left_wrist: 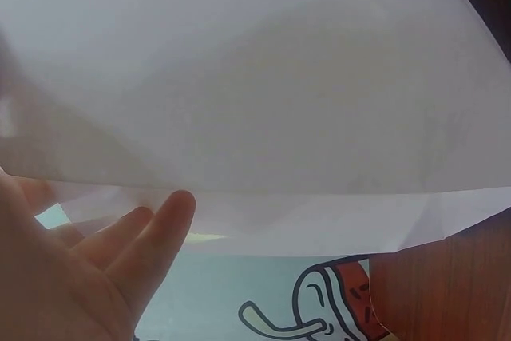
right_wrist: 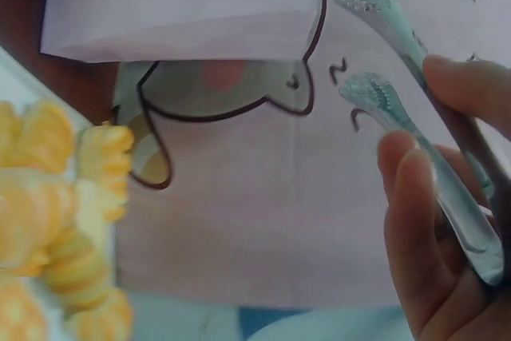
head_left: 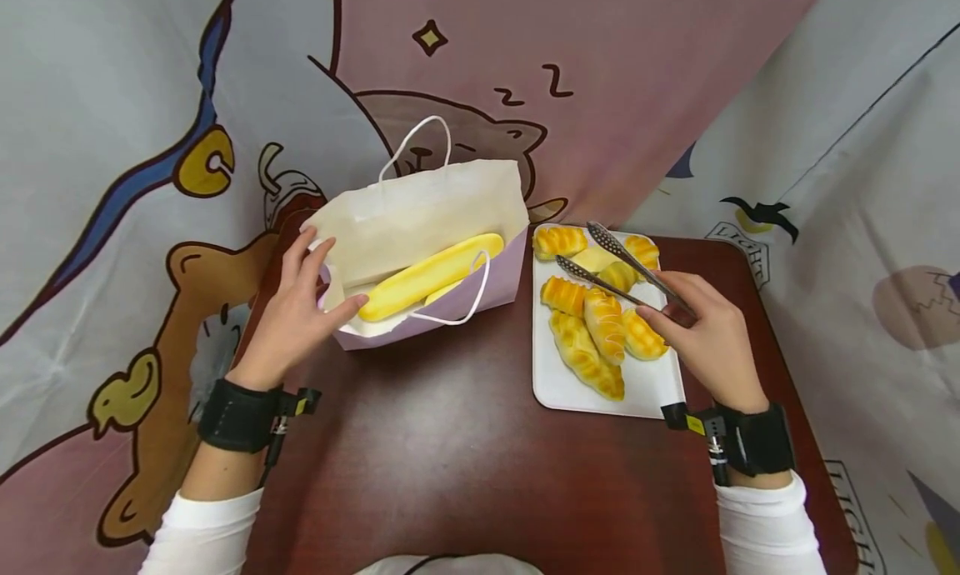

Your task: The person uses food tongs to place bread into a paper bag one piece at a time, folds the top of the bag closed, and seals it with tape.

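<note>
In the head view my left hand point(head_left: 288, 312) touches the left side of a lilac paper bag point(head_left: 495, 279), fingers spread at its mouth. The thumb reaches over the opening beside a long yellow bread point(head_left: 427, 279) inside. Another yellow piece lies partly hidden beneath that bread. My right hand point(head_left: 708, 333) holds metal tongs point(head_left: 633, 258) between thumb and fingers. Their arms stand apart above a white tray point(head_left: 645, 396), with nothing gripped between the tips. On the tray lie several breads, among them a twisted roll point(head_left: 585, 358) and a drizzled roll point(head_left: 605, 325).
The bag stands upright on a dark red-brown table point(head_left: 450, 450), its white rope handles point(head_left: 483, 287) sticking up and over the front. A printed cloth point(head_left: 615, 75) hangs close behind the table and along its sides. The tray lies just right of the bag.
</note>
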Tool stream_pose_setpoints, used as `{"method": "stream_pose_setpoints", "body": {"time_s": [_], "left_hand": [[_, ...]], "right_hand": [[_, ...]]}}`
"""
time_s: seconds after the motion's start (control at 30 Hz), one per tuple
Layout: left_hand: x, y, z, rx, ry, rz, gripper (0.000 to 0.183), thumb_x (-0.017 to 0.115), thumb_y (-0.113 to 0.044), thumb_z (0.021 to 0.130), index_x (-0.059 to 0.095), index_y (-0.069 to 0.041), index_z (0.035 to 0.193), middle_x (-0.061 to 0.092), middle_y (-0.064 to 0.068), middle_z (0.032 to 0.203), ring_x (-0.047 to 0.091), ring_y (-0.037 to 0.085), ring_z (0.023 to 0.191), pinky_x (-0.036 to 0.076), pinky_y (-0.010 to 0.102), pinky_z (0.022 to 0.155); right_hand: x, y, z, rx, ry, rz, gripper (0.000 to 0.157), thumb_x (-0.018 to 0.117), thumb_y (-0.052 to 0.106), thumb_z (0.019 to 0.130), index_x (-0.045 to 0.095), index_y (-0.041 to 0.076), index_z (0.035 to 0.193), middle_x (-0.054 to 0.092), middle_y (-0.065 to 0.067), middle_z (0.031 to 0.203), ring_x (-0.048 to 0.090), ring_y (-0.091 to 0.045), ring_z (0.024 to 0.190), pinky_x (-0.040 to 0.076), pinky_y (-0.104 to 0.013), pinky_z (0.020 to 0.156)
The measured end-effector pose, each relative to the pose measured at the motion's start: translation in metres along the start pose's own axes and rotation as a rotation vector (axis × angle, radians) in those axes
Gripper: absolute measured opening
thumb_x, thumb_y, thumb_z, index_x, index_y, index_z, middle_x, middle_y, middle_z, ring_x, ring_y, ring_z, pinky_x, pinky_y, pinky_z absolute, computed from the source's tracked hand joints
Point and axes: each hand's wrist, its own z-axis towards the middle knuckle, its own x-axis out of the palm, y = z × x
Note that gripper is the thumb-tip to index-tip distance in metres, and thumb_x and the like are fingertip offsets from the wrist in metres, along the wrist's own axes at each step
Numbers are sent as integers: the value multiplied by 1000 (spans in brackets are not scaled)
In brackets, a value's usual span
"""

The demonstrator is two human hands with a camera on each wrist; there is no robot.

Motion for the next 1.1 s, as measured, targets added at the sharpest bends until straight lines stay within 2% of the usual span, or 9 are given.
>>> {"method": "stream_pose_setpoints", "body": {"time_s": [0.17, 0.43, 0.53, 0.63, 0.77, 0.87, 0.97, 1.1], "left_hand": [[1, 0, 2, 1, 9, 3, 87, 63, -51, 74, 16, -26, 143, -8, -14, 146, 42, 36, 109, 44, 54, 75], [-3, -1, 1, 1, 17, 15, 87, 62, -52, 75, 14, -27, 143, -9, -15, 146, 40, 36, 111, 43, 56, 77], [-2, -1, 1, 0, 23, 16, 87, 61, -53, 74, 13, -27, 143, -10, -14, 146, 41, 36, 111, 43, 56, 76], [-2, -1, 1, -1, 20, 15, 88, 62, -53, 74, 13, -27, 143, -10, -14, 146, 40, 36, 111, 43, 56, 76], [-1, -2, 3, -4, 19, 10, 88, 63, -51, 74, 13, -28, 143, -10, -14, 146, 39, 37, 112, 42, 56, 77], [0, -3, 4, -9, 25, 6, 88, 63, -50, 74, 13, -28, 143, -10, -14, 146, 39, 37, 112, 42, 56, 76], [0, -3, 4, -17, 30, 11, 88, 63, -50, 74, 12, -28, 143, -10, -15, 146, 39, 37, 112, 43, 56, 75], [0, -3, 4, -14, 31, 11, 88, 63, -49, 75, 13, -28, 143, -11, -15, 146, 39, 38, 112, 43, 57, 74]], "right_hand": [[15, -21, -24, 150, -4, 68, 54, 67, 37, 76, 53, 19, 125, 54, 4, 97, 49, -12, 57, 44, -19, 44], [46, -44, -49, 307, -11, 130, 57, 67, 39, 76, 52, 15, 125, 53, 2, 81, 52, -17, 46, 43, -24, 40], [55, -52, -58, 334, 13, 100, 58, 66, 40, 76, 52, 13, 126, 56, -1, 83, 53, -16, 46, 43, -24, 41], [63, -59, -67, 339, 25, 62, 58, 66, 42, 76, 52, 14, 125, 57, -2, 98, 56, -14, 55, 44, -23, 42], [71, -68, -81, 361, 0, 36, 56, 67, 39, 76, 54, 13, 124, 54, -4, 111, 59, -16, 68, 45, -22, 43], [74, -74, -91, 392, -14, 1, 56, 68, 37, 76, 53, 12, 125, 53, -6, 113, 60, -18, 72, 44, -21, 43], [76, -79, -100, 404, -16, -32, 56, 67, 36, 77, 52, 11, 126, 53, -6, 114, 60, -18, 74, 44, -20, 43], [76, -83, -109, 393, -27, -42, 56, 67, 35, 78, 52, 10, 126, 52, -7, 115, 59, -16, 65, 43, -21, 42]]}}
